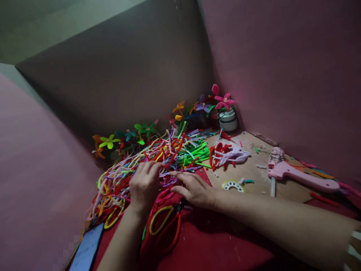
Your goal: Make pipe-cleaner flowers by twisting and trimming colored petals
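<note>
My left hand is closed over the near side of a heap of many-coloured pipe cleaners, its fingertips turned away from view. A red pipe cleaner runs up and right from those fingertips. Just to the right, my right hand reaches in sideways, with a gap showing between thumb and fingers and nothing clearly held there. Pink pipe cleaners lie under and between the hands. Below them rest scissors with one yellow and one red handle loop.
Behind the heap stand pipe-cleaner flowers and a lidded pot. On the board to the right are a pink glue gun, a tape roll and a lilac bundle. A phone lies at lower left. Walls enclose the back and sides.
</note>
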`<move>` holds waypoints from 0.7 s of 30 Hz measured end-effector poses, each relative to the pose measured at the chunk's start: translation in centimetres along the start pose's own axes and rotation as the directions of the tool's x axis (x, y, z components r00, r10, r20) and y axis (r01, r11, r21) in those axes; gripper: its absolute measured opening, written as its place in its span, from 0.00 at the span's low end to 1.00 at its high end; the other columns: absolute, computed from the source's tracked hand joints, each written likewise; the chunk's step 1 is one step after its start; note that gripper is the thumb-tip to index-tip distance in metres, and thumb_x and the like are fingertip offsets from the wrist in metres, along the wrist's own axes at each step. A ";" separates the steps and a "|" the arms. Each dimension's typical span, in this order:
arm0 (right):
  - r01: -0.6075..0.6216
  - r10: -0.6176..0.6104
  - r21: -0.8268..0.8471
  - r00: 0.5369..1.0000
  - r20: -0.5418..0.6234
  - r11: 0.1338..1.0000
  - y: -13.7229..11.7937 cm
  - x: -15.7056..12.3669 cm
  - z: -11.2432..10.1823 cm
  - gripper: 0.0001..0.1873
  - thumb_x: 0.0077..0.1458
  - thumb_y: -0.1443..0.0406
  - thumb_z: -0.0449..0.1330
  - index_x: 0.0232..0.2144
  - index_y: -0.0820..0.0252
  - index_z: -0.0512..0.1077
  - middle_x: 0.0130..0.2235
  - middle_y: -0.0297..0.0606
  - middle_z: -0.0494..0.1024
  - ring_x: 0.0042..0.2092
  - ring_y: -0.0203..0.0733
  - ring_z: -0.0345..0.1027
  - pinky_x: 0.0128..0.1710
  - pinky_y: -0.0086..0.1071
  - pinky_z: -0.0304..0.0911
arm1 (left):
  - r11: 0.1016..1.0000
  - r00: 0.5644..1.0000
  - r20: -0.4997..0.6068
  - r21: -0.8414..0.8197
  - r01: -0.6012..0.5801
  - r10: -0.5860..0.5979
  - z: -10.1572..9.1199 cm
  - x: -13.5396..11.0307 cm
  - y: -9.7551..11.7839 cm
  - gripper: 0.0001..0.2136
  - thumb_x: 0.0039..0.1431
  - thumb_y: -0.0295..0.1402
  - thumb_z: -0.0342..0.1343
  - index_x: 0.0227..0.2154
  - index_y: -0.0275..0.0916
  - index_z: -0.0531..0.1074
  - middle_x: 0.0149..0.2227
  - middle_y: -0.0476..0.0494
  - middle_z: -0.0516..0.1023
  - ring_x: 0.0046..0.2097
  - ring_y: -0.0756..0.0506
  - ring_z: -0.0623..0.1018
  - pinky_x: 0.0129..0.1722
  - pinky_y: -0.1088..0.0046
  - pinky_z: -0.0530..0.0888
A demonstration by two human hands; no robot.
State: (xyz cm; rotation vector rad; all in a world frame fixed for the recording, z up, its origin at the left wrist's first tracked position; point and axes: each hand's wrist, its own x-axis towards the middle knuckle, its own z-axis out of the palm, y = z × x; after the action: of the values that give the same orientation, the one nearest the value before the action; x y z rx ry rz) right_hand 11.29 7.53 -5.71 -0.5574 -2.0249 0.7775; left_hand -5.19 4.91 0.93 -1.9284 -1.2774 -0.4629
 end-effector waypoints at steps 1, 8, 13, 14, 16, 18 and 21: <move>-0.051 0.059 0.190 0.998 -0.039 0.981 -0.1 0.2 0.0 0.21 0.53 0.61 0.53 0.48 0.65 0.65 0.38 0.41 0.73 0.39 0.39 0.65 0.39 0.31 0.59 | 0.999 0.998 0.056 -0.011 -0.042 0.042 0.0 -0.4 1.1 0.08 0.55 0.29 0.48 0.35 0.40 0.71 0.33 0.44 0.74 0.36 0.47 0.70 0.36 0.73 0.66; -0.339 0.523 0.761 0.852 0.000 0.553 0.7 1.5 -0.7 0.14 0.51 0.60 0.52 0.23 0.65 0.69 0.17 0.28 0.63 0.16 0.26 0.50 0.16 0.22 0.46 | 0.999 0.982 0.184 -0.022 -0.034 0.037 0.6 -2.8 4.0 0.09 0.56 0.26 0.46 0.35 0.38 0.71 0.33 0.42 0.74 0.36 0.45 0.70 0.36 0.70 0.66; -0.292 0.603 0.885 0.797 0.016 0.362 1.3 2.0 -1.4 0.04 0.43 0.67 0.55 0.23 0.64 0.66 0.20 0.30 0.67 0.19 0.29 0.60 0.16 0.23 0.51 | 1.000 0.977 0.213 0.018 0.006 -0.009 0.8 -3.9 2.8 0.08 0.55 0.26 0.48 0.34 0.38 0.71 0.34 0.43 0.74 0.37 0.44 0.69 0.36 0.70 0.65; -0.303 0.586 0.891 0.808 0.052 0.338 1.2 1.9 -1.5 0.04 0.41 0.69 0.56 0.25 0.64 0.67 0.22 0.31 0.69 0.19 0.29 0.62 0.16 0.23 0.52 | 1.000 0.976 0.219 0.023 0.010 -0.014 0.7 -4.0 2.7 0.08 0.55 0.26 0.48 0.34 0.38 0.71 0.33 0.43 0.73 0.36 0.44 0.69 0.36 0.70 0.65; -0.337 0.536 0.881 0.836 0.118 0.332 0.8 1.7 -1.5 0.10 0.36 0.73 0.56 0.28 0.65 0.68 0.26 0.33 0.72 0.20 0.30 0.63 0.17 0.23 0.52 | 0.999 0.975 0.220 0.028 0.021 -0.026 0.6 -4.1 2.7 0.07 0.55 0.27 0.48 0.33 0.38 0.71 0.32 0.44 0.73 0.36 0.44 0.69 0.36 0.71 0.64; -0.353 0.473 0.861 0.867 0.154 0.367 0.4 1.4 -1.5 0.13 0.36 0.74 0.57 0.30 0.65 0.69 0.28 0.33 0.73 0.20 0.29 0.63 0.18 0.23 0.53 | 0.999 0.975 0.221 0.034 0.029 -0.036 0.6 -4.1 2.9 0.07 0.56 0.27 0.48 0.32 0.39 0.71 0.30 0.44 0.72 0.35 0.45 0.69 0.35 0.71 0.64; -0.332 0.406 0.841 0.901 0.149 0.427 -0.1 1.1 -1.3 0.08 0.42 0.67 0.59 0.28 0.66 0.69 0.27 0.35 0.73 0.22 0.28 0.63 0.21 0.23 0.55 | 0.999 0.971 0.235 0.042 0.029 -0.038 0.6 -4.2 3.0 0.08 0.56 0.29 0.47 0.31 0.40 0.71 0.28 0.45 0.72 0.33 0.45 0.69 0.34 0.71 0.63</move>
State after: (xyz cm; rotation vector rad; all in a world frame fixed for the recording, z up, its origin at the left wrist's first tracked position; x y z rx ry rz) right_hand 11.78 8.57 -4.42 -0.4123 -1.1637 1.8577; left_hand -4.33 2.13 -3.36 -1.9769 -1.4599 -0.2283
